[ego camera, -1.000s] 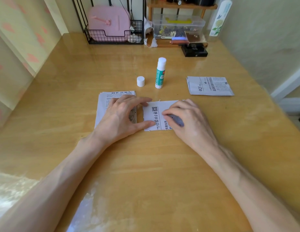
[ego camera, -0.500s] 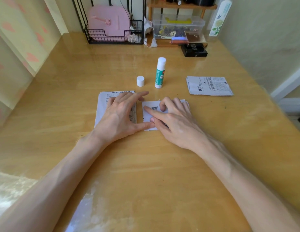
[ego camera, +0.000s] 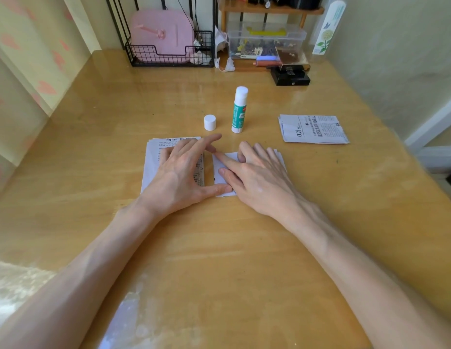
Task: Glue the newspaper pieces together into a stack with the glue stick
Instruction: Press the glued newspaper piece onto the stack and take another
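The wooden table (ego camera: 219,248) carries three lots of paper: a left newspaper pile (ego camera: 153,162), a right newspaper pile (ego camera: 313,129) well apart, and between them the glued stack (ego camera: 227,159). A second ago the right hand (ego camera: 259,175) sat curled at that stack's right side; it now lies flat across it, fingers straight and slightly spread, reaching its left edge. This looks like smoothing a fresh sheet down to bond. The left hand (ego camera: 180,172) has barely shifted, fingers spread on the left pile, thumb pinning the stack's near corner. Only a narrow strip separates stack and left pile. The uncapped glue stick (ego camera: 239,112) and its cap (ego camera: 210,122) stand just beyond the fingertips; the near table offers room.
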